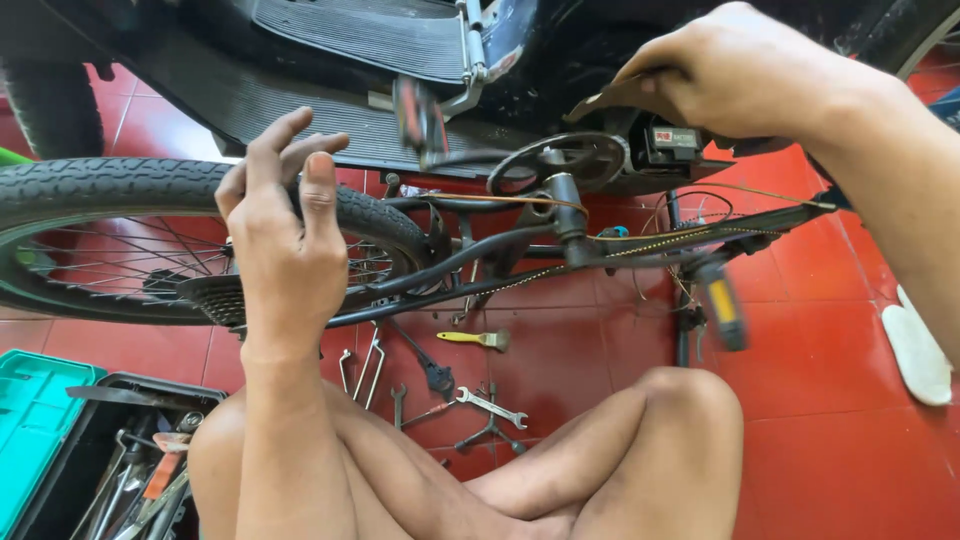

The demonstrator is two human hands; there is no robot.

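My left hand [285, 250], fingers loosely spread, steadies the black rubber rear tyre [120, 185]; my right hand [740, 75] fingers pinch a dark flat cardboard-like piece [605, 100] above the black chainring [560, 160].

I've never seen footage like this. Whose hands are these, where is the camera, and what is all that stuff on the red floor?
The camera sits on a person's head and looks down, so you see their own bare arms and folded legs. They sit on a red tiled floor beside an upturned bicycle.

The left hand is raised, fingers loosely spread, in front of the rear tyre; it grips nothing. The right hand is up by the frame, closed on a dark flat piece; what that is, I cannot tell.

Between the hands is the crank with its chainring, and one pedal, blurred.

On the floor lie a spanner, a yellow-handled tool and other hand tools. At lower left stands an open toolbox with a turquoise lid.
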